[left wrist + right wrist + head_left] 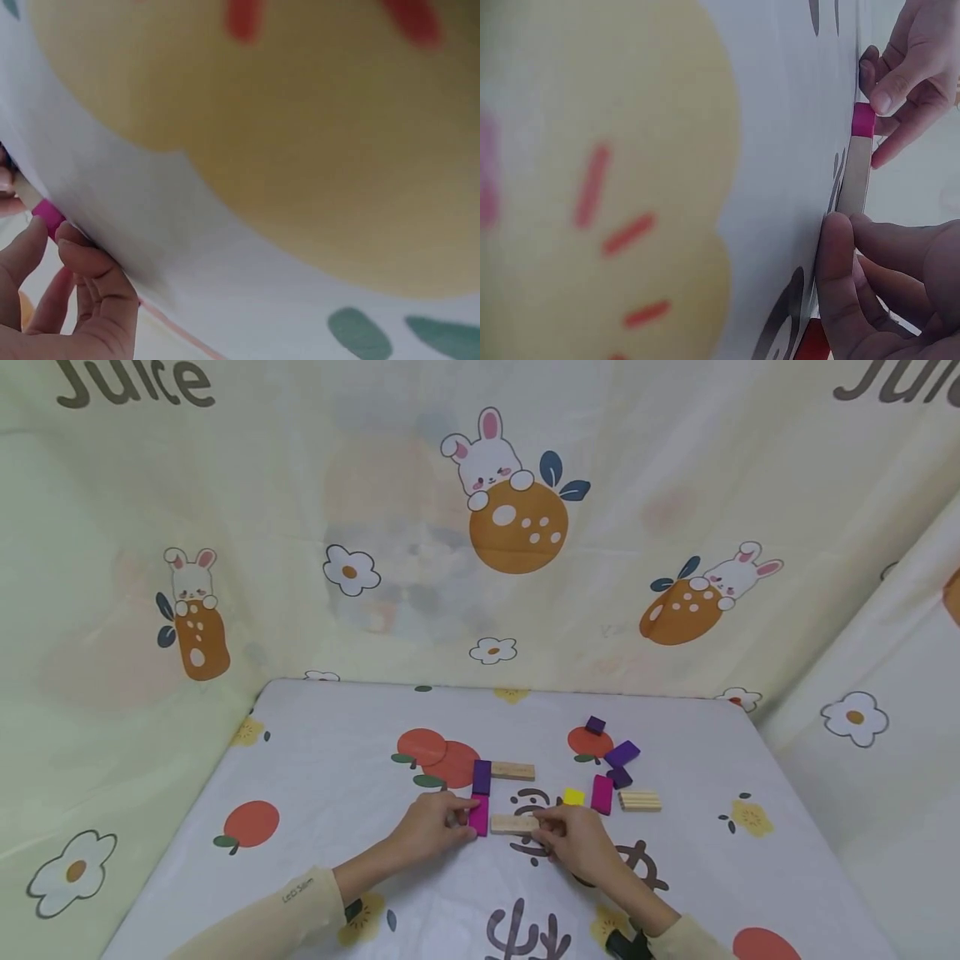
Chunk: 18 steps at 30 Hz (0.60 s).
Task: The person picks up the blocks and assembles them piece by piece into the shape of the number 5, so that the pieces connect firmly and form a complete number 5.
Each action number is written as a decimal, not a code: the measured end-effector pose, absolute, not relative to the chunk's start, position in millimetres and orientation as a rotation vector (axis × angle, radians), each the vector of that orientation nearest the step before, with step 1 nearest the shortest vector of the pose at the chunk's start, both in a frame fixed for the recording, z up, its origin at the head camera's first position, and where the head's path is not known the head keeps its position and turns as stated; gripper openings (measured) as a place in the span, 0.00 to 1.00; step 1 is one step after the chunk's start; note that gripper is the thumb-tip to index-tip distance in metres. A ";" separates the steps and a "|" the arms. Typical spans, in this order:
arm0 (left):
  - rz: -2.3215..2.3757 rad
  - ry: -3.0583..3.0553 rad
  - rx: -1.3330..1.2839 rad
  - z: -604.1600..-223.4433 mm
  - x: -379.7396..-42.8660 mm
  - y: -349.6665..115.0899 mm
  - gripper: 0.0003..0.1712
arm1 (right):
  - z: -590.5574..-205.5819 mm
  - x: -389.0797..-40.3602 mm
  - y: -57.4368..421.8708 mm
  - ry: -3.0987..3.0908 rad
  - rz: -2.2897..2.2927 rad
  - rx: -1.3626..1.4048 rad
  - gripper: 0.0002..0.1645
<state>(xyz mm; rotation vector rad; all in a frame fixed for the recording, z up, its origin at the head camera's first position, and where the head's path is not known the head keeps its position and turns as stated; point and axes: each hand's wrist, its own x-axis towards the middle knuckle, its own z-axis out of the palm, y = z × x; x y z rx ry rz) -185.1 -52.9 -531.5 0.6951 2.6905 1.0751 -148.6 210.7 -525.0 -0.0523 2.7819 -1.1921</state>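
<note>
My left hand [431,827] pinches a magenta block [478,816] lying on the table, thumb at its near end and index finger at its far side. Just beyond that block lies a purple block [482,777], end to end with it. A plain wooden block [513,771] extends rightward from the purple one. With thumb and index finger, my right hand [581,843] grips the right end of another wooden block [513,824], whose left end is beside the magenta block. In the right wrist view, this wooden block [856,176] lines up with the magenta block [863,120].
Right of centre lie a yellow block [573,797], a second magenta block [602,794], several purple blocks [622,754] and a group of wooden blocks [640,801]. A printed cloth [337,760] covers the table; patterned curtains [405,485] surround it.
</note>
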 end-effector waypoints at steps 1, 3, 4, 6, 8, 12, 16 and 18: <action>1.076 2.691 0.694 -531.8 -185.5 -52.5 0.26 | -524.5 -148.9 210.4 2.780 -1.191 -0.056 0.17; 1.074 2.692 0.692 -531.9 -186.0 -51.8 0.26 | -523.5 -149.4 209.7 2.779 -1.187 -0.063 0.17; 1.074 2.692 0.693 -532.1 -186.2 -51.5 0.26 | -523.0 -149.5 209.2 2.780 -1.180 -0.062 0.18; 1.076 2.691 0.697 -531.9 -186.4 -51.3 0.27 | -521.9 -149.7 208.3 2.781 -1.174 -0.062 0.18; 1.077 2.691 0.696 -531.5 -186.5 -51.2 0.27 | -520.9 -150.2 207.3 2.782 -1.162 -0.064 0.19; 1.079 2.691 0.691 -530.0 -186.4 -51.6 0.26 | -519.6 -152.2 205.6 2.779 -1.144 -0.079 0.20; 1.081 2.689 0.684 -529.3 -186.2 -51.5 0.27 | -518.5 -154.9 204.5 2.780 -1.132 -0.094 0.20; 1.083 2.689 0.683 -529.5 -186.2 -51.1 0.27 | -518.1 -155.7 204.0 2.782 -1.123 -0.098 0.20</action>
